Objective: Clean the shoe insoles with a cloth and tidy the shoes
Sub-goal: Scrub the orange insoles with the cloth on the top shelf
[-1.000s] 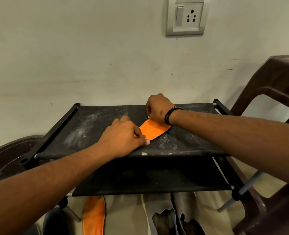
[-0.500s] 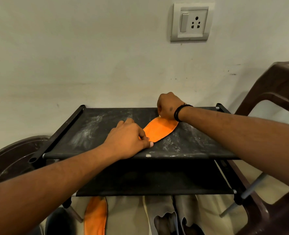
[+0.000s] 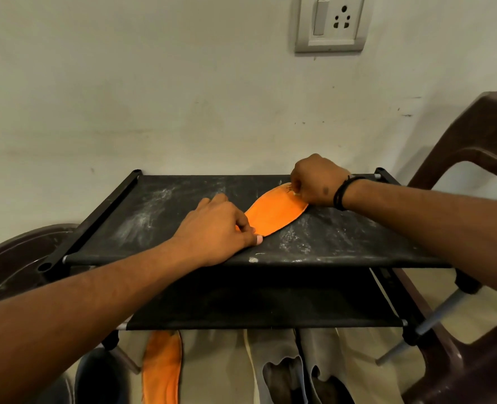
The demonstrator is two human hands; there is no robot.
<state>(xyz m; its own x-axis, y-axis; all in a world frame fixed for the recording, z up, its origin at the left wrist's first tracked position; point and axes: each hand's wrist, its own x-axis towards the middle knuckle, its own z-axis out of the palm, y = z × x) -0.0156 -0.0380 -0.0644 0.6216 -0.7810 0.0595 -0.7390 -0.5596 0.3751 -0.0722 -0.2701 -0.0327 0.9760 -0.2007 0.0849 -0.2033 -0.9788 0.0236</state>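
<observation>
One orange insole (image 3: 276,212) lay flat on the dusty top tier of the shoe rack (image 3: 165,205). It looked thin, light and limp, best held at its ends. Left hand (image 3: 216,231) pinched the near end; right hand (image 3: 317,182), fingers curled, pinched the far end.

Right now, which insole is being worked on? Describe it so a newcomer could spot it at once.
Find the black shoe rack against the wall. On its dusty top shelf lies an orange insole, held by the left hand and right hand at its ends. The other orange insole lies on the floor below.
</observation>
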